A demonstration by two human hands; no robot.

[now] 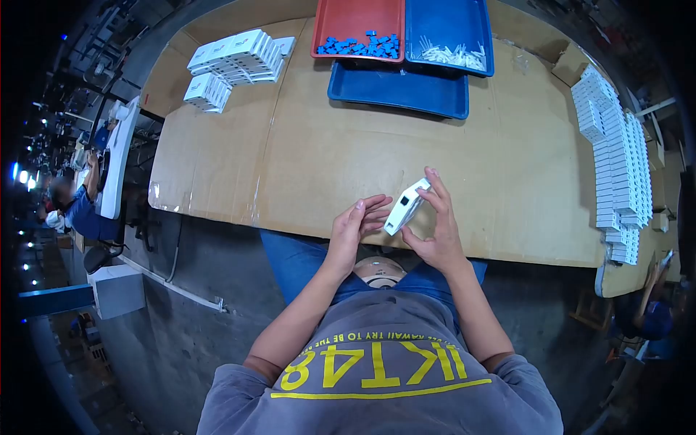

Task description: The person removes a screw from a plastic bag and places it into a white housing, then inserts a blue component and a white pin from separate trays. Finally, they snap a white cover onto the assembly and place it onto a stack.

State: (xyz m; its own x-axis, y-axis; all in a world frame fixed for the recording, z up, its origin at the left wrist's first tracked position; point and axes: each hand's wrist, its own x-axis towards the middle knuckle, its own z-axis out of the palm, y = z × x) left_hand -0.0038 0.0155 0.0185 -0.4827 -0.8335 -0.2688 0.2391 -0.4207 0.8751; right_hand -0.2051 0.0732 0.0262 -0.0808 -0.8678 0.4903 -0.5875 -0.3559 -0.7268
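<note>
A flat white plastic casing (pixel 407 206) with a small black square on its side is tilted in the air over the near part of the table. My right hand (pixel 439 235) grips it, the thumb at its lower end and the fingers along its upper end. To its left, my left hand (pixel 359 221) is open, palm toward the casing, with the fingertips close to its edge.
Cardboard covers the table (pixel 326 159). At the far side are a red tray (pixel 359 18) of blue parts, a blue tray (pixel 446 22) of white pieces and a lower blue tray (pixel 399 90). White casings are stacked at left (pixel 235 58) and right (pixel 620 159). People sit at both sides.
</note>
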